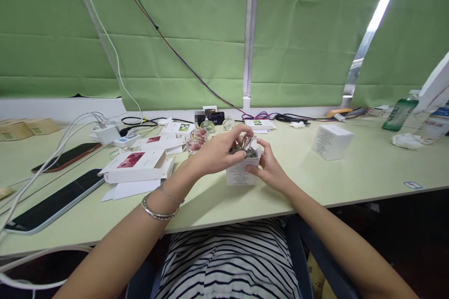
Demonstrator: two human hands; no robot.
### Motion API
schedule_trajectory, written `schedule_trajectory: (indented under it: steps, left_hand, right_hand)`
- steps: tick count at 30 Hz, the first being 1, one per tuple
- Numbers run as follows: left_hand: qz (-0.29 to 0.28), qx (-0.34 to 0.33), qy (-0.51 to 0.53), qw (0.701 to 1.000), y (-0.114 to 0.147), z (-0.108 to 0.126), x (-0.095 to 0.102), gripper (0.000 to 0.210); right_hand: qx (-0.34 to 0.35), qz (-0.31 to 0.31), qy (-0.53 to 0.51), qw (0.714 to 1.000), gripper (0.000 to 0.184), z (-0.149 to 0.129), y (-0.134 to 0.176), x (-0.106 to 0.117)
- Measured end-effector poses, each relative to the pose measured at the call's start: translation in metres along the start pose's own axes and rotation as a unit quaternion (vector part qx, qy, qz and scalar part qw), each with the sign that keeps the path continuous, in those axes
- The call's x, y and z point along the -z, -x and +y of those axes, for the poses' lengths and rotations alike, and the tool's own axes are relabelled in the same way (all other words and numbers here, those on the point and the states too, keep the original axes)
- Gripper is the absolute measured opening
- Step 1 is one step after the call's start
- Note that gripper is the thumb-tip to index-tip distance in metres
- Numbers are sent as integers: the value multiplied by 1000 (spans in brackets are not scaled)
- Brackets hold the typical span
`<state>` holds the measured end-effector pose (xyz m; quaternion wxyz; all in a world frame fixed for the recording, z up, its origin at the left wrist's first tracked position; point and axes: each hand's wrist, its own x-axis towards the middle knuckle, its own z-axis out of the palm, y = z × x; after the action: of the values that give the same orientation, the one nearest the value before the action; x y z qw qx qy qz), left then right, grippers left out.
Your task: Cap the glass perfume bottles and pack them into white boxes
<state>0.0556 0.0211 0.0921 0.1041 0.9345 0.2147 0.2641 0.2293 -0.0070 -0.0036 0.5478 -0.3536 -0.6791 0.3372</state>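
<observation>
An upright white box [241,174] with small printed text stands near the table's front edge, its top open. My right hand [272,168] is closed around its right side, thumb on the front face. At the opening, the fingers of my left hand [224,148] are closed about a dark grey item with a shiny top [250,152]. Its lower part is hidden inside the box, and I cannot tell its exact kind. Behind my left hand are several round clear glass bottles [207,125], some with pink contents [198,135].
Flat white cartons [135,166] lie at left, near two phones or tablets [59,201] and white cables [66,135]. Another white box [332,142] stands at right. Farther right are a green bottle [400,114] and crumpled tissue [407,141]. Cables [291,118] run along the back.
</observation>
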Motion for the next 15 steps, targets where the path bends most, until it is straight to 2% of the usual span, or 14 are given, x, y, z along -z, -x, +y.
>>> schedule_trajectory:
  steps: [6, 15]
  left_hand:
    - [17, 14, -8, 1000, 2, 0, -5, 13]
    - [53, 58, 17, 997, 8, 4, -17, 10]
  right_hand:
    - [5, 3, 5, 1000, 68, -1, 0, 0]
    - [15, 2, 36, 999, 68, 0, 1, 1]
